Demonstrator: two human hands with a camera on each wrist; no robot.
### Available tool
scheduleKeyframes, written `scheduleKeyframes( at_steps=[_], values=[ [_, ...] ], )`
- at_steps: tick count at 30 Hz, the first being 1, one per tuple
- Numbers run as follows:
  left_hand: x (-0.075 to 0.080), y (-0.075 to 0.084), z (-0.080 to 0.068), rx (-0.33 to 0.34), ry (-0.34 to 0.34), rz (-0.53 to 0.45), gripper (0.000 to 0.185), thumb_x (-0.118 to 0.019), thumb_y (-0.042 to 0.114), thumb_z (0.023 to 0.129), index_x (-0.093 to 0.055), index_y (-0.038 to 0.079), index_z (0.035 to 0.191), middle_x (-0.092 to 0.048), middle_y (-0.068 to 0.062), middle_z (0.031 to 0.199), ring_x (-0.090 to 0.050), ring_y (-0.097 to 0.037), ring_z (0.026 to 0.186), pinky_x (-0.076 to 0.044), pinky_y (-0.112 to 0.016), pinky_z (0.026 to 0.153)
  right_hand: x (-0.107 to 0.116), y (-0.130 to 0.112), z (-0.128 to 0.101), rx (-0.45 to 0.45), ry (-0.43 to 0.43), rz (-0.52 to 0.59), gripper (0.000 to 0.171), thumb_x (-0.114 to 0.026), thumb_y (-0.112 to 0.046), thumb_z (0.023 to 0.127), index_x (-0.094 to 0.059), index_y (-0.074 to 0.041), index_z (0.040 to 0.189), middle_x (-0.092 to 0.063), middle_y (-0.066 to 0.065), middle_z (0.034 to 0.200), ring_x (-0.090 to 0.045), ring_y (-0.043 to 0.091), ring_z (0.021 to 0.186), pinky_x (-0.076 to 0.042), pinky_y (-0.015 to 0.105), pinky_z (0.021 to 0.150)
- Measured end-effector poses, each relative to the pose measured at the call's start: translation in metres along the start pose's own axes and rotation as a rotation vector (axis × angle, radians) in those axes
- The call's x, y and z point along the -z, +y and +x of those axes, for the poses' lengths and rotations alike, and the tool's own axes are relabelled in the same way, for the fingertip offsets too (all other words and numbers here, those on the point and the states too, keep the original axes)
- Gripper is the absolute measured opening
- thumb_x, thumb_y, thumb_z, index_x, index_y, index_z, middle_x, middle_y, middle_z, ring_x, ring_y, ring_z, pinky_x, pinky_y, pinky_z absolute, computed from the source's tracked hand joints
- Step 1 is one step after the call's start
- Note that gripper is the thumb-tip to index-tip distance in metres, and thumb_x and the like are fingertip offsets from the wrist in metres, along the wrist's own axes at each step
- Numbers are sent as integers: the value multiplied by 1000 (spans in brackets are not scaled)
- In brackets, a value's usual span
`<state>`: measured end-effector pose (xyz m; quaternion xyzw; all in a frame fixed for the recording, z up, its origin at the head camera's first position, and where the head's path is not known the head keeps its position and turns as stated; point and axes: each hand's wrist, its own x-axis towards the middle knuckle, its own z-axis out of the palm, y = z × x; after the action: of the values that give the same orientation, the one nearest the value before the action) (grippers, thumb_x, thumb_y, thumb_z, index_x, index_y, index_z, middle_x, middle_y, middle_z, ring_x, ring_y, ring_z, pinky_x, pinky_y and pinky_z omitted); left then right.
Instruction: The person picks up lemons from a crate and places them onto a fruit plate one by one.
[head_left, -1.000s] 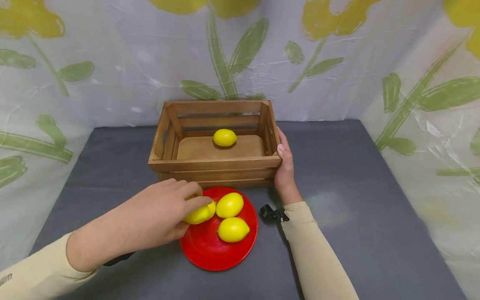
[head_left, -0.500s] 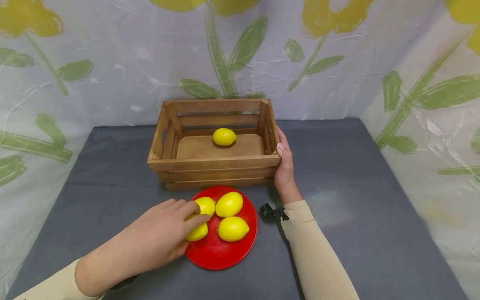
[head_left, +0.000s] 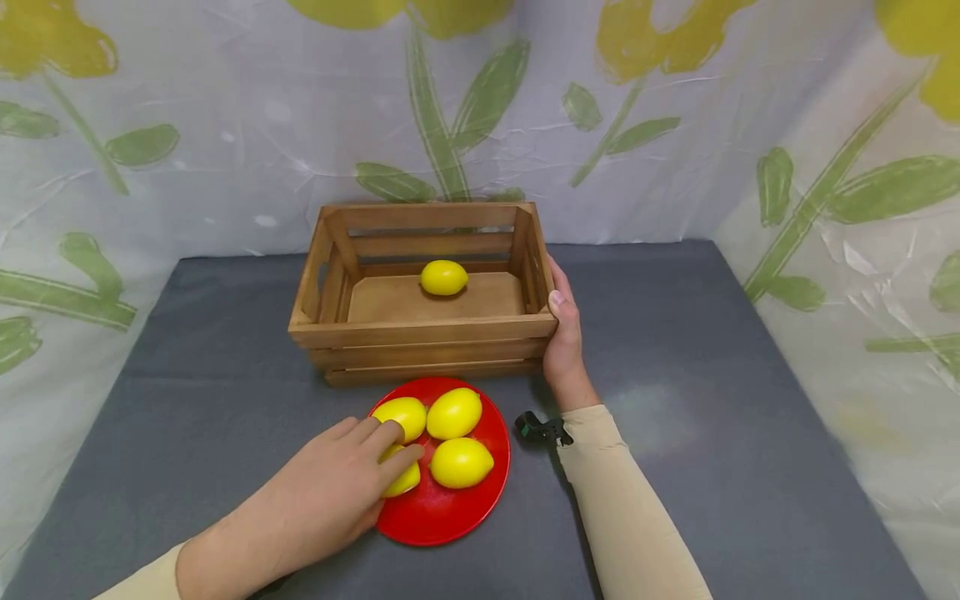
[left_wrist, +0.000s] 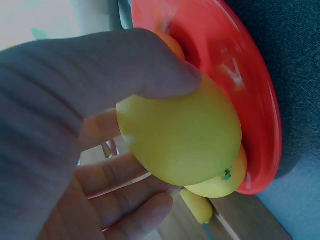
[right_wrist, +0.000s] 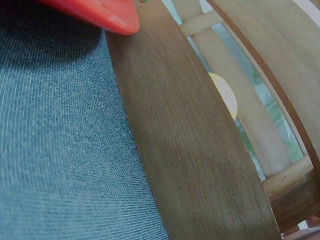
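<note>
My left hand (head_left: 330, 483) is at the left side of the red plate (head_left: 435, 521), with thumb and fingers round a lemon (left_wrist: 180, 132). In the left wrist view the thumb lies over that lemon and the fingers are behind it. Three other lemons lie on the plate: one at the far left (head_left: 401, 414), one at the far right (head_left: 454, 413) and one at the right (head_left: 461, 463). My right hand (head_left: 566, 342) grips the right end of a slatted wooden crate (head_left: 427, 335), its thumb on the rim. A single lemon (head_left: 444, 277) sits inside the crate.
The crate stands right behind the plate on a dark grey cloth-covered table (head_left: 675, 358). A pale curtain (head_left: 285, 125) with painted yellow flowers hangs at the back and sides. A black wrist camera (head_left: 536, 427) sticks out from the right sleeve (head_left: 630, 508).
My left hand has moved nearer and slightly right, from the far-left lemon to the one at the plate's near left. The far-left lemon now shows more fully. The right hand keeps its grip.
</note>
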<state>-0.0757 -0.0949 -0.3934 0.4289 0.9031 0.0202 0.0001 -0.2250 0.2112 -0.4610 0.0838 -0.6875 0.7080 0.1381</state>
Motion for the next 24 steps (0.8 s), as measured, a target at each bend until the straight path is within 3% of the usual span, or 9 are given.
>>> scheduleKeyframes(
  at_steps=[15,24],
  values=[
    [-8,0,2,26,2,45,51,-92,27,83,-73,22,130,-66,1,109,-55,-14,91,-53,-34,85,-1,-2,-2,-11,0,-9,76,-32,-57,95,-38,-33,168,-37,-1,171,-39,36,151,-30,61,121],
    [-12,2,1,42,47,66,46,-90,20,81,-74,19,124,-62,1,103,-52,-15,87,-49,-32,79,-1,-2,0,18,-1,17,77,-34,-54,95,-39,-29,168,-39,1,170,-38,42,150,-30,60,120]
  ],
)
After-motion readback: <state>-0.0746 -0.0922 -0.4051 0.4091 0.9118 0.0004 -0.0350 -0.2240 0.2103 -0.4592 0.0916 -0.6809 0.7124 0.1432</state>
